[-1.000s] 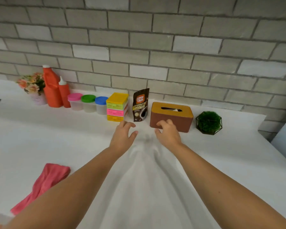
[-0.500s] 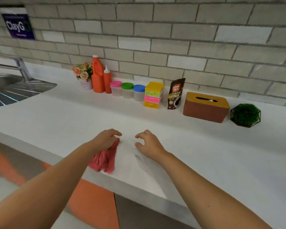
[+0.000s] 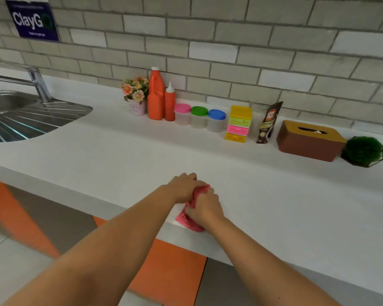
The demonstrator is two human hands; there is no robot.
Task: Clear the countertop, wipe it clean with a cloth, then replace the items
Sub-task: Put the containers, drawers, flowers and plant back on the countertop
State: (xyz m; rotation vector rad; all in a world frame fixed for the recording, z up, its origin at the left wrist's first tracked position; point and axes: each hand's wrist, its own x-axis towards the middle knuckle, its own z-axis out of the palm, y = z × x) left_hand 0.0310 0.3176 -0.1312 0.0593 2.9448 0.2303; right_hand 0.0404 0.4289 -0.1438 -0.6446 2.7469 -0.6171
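Left hand (image 3: 182,186) and right hand (image 3: 205,209) both clutch the pink cloth (image 3: 189,220), bunched under them at the front edge of the countertop (image 3: 274,195). I'd flatten it into a pad first so it wipes evenly.

Both your bare arms reach forward from the bottom of the view and meet near the front edge of the counter (image 3: 263,177). Your left hand (image 3: 182,186) lies farther from that edge, back up, fingers curled down over the top of the cloth (image 3: 190,220). Your right hand (image 3: 205,207) sits just nearer you, touching the left, knuckles up, fingers curled round the cloth's bunched middle. Both wrists run roughly straight with the forearms. Your left forearm crosses the front edge from the lower left; your right comes in from the lower right.
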